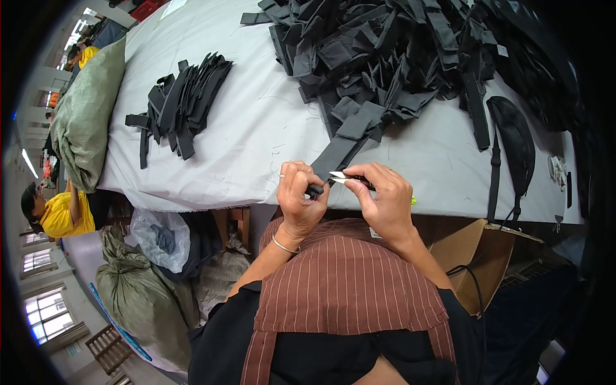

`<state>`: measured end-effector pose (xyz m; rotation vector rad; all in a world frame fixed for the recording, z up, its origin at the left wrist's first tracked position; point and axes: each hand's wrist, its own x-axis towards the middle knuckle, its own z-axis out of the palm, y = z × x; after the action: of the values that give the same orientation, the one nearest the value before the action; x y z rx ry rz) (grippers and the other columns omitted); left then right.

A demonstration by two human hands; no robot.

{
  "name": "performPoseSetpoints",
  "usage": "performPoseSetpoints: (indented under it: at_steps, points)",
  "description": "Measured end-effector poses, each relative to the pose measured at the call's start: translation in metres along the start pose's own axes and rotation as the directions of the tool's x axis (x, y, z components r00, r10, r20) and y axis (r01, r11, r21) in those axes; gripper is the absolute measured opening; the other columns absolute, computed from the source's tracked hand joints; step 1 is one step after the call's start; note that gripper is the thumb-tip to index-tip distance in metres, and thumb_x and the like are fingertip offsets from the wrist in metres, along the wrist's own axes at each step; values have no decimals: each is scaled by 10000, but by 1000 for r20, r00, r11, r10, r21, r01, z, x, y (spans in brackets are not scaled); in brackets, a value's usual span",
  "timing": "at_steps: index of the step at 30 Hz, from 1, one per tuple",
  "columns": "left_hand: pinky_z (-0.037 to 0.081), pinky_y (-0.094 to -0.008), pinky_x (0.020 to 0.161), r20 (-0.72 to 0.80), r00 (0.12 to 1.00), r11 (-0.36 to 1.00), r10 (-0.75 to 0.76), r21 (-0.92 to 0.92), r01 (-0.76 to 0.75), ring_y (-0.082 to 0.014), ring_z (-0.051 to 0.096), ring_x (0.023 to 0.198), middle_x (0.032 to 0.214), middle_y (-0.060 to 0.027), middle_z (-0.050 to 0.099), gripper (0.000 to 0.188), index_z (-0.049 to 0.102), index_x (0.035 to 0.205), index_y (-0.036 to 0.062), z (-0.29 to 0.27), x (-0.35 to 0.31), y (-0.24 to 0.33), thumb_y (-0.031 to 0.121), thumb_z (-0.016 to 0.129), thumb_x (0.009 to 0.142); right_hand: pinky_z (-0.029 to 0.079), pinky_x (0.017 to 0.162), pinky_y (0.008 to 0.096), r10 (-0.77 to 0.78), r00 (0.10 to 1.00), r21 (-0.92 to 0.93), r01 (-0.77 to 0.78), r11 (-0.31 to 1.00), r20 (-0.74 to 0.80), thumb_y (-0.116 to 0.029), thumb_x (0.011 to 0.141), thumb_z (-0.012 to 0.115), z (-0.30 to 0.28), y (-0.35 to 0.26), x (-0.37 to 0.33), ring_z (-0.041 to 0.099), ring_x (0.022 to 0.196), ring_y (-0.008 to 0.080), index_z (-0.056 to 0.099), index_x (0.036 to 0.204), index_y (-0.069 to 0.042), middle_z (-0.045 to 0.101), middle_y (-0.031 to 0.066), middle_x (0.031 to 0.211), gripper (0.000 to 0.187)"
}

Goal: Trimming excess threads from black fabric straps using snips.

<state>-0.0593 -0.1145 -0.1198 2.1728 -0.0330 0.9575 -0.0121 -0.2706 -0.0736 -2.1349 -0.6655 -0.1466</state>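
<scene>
Near the front edge of the table, my left hand (299, 200) is closed around a black fabric strip (314, 190), part of which pokes out from the fingers. My right hand (387, 200) grips small thread snips (340, 179) between thumb and fingers. The pale blades are apart and point left, at the piece in my left hand. Just beyond both hands, a wide black strip (337, 154) slopes up to a large heap of black fabric strips (385, 64). Whether it joins the piece I hold, I cannot tell. A smaller pile of strips (183, 106) lies to the left.
White cloth covers the table (256, 138). At its right lies a black pouch with a strap (513, 147); below that edge stands an open cardboard box (478, 256). Full sacks (138, 295) stand at lower left, another sack (90, 112) along the left edge. A person in yellow (64, 212) sits there.
</scene>
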Motion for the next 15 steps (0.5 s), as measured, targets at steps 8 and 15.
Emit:
performPoseSetpoints:
  at_steps: [8,15]
  points:
    - [435,-372,644,-6,1000,1000,7,-2,-7,-281,528,764,772,-90,484,343,490,729,74,1,1,1,-95,700,517,435,616,346,-2,998,-11,2,1000,-69,-169,773,703,2,1,-1,596,664,225,658,860,-99,623,26,719,120]
    - [432,-371,639,-11,999,999,-47,-21,47,-279,525,756,763,-92,486,338,487,723,71,1,1,-1,-96,698,518,425,604,337,-50,997,-44,48,998,-63,-139,767,704,4,5,-1,586,654,227,664,859,-94,631,32,737,110]
